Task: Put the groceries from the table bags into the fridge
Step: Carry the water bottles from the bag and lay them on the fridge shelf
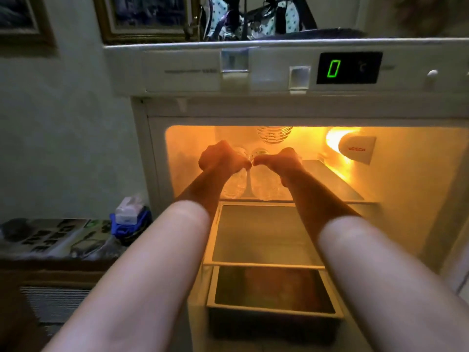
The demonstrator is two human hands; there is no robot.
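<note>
The fridge [253, 107] stands open in front of me, lit orange inside. Both my arms reach onto its top shelf [330, 196]. My left hand [220, 156] is closed around a clear plastic bottle [232, 184] standing on that shelf. My right hand [284, 161] is closed around a second clear bottle [264, 181] right beside the first. The two hands almost touch at the thumbs. A third clear bottle [274, 134] shows higher up behind them, partly cut off by the fridge's upper frame.
Below the top shelf are a bare glass shelf [264, 232] and a drawer [271, 313] with something reddish in it. A green digit glows on the control panel [349, 68]. Bags [253, 19] lie on the fridge top. A cluttered counter [58, 240] stands at left.
</note>
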